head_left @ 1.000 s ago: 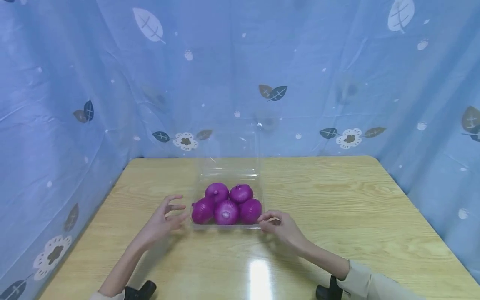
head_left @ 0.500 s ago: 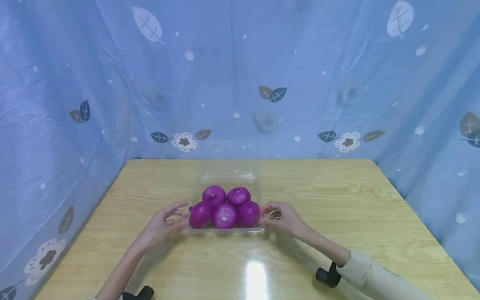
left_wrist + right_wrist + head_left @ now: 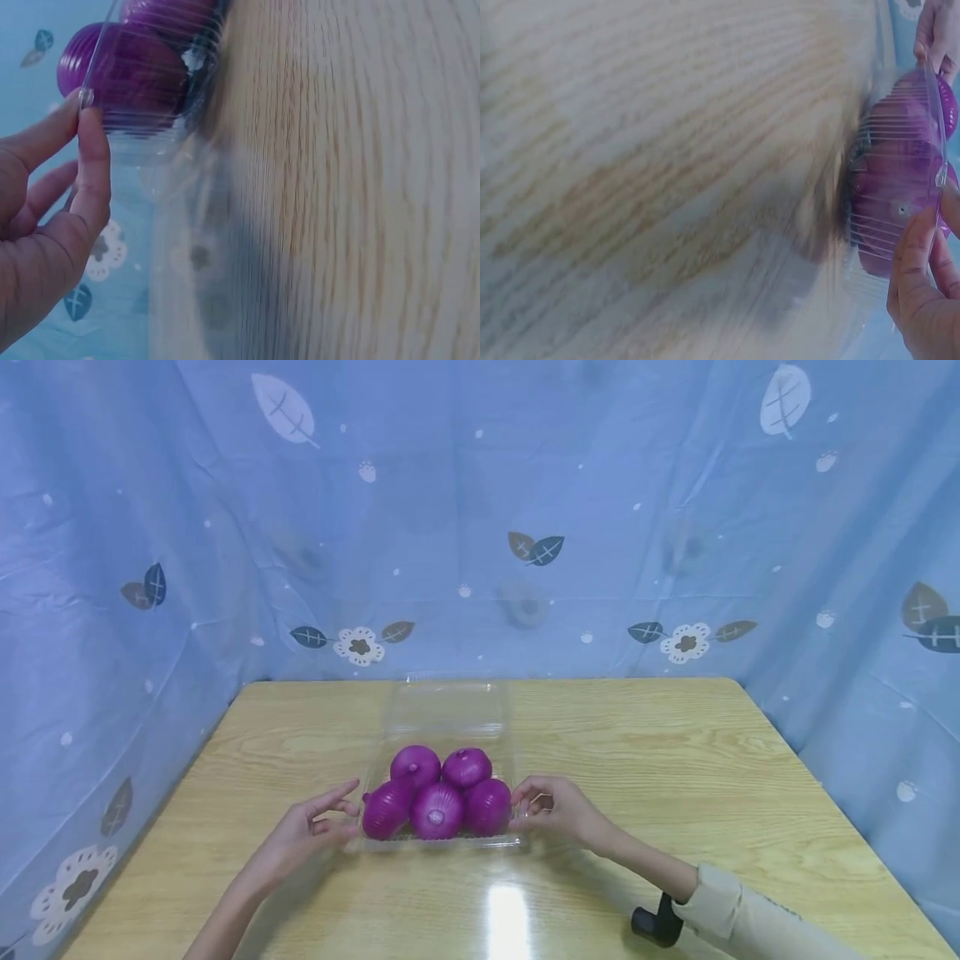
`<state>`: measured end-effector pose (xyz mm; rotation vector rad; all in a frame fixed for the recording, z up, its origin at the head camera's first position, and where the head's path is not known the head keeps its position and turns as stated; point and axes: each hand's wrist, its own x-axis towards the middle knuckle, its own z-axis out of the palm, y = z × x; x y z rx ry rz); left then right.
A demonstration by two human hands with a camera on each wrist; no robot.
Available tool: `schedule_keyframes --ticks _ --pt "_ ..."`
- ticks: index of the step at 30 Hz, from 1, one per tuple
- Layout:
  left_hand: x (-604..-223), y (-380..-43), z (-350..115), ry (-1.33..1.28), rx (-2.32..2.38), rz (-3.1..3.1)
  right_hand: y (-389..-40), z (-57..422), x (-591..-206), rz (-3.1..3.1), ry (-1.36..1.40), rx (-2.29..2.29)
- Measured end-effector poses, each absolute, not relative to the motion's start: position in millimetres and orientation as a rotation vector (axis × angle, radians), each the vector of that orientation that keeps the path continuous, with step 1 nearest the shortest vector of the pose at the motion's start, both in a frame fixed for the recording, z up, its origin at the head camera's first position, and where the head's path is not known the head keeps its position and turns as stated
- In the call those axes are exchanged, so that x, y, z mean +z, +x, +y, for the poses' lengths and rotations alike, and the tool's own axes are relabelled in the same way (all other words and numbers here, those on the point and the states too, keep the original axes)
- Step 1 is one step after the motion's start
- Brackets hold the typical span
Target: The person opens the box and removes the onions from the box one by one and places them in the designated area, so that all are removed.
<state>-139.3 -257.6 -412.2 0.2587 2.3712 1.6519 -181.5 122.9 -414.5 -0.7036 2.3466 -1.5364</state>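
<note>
Several purple onions (image 3: 437, 812) sit together in a clear plastic clamshell box (image 3: 442, 843), in the head view's middle. Its transparent lid (image 3: 447, 703) is raised and leans away at the back. My left hand (image 3: 296, 842) pinches the rim at the box's left side between thumb and finger, as the left wrist view confirms. On the opposite side my right hand (image 3: 562, 810) pinches the rim near the front corner. Through the ribbed wall (image 3: 889, 195) in the right wrist view, the onions show purple.
The box is over a light wooden table (image 3: 675, 760). A blue curtain (image 3: 480, 510) with leaf and flower prints hangs behind the table and along its sides. A black device (image 3: 658, 922) is strapped at my right wrist.
The box of onions has come toward me and slightly left, with both hands moving along. Its lid has tipped further back. The right fingers have closed onto the rim.
</note>
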Motion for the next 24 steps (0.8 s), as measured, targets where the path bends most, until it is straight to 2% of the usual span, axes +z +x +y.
schedule_keyframes --ticks 12,19,24 --pt "-415 -131 -271 0.447 1.626 2.296 -169 119 -415 2.255 -0.71 -1.57" --pt "-420 -143 -273 0.785 1.477 2.575 -170 120 -415 2.256 -0.727 -1.567" --pt "-420 -149 -276 0.769 1.431 2.547 -174 122 -411 2.268 -0.808 -1.491"
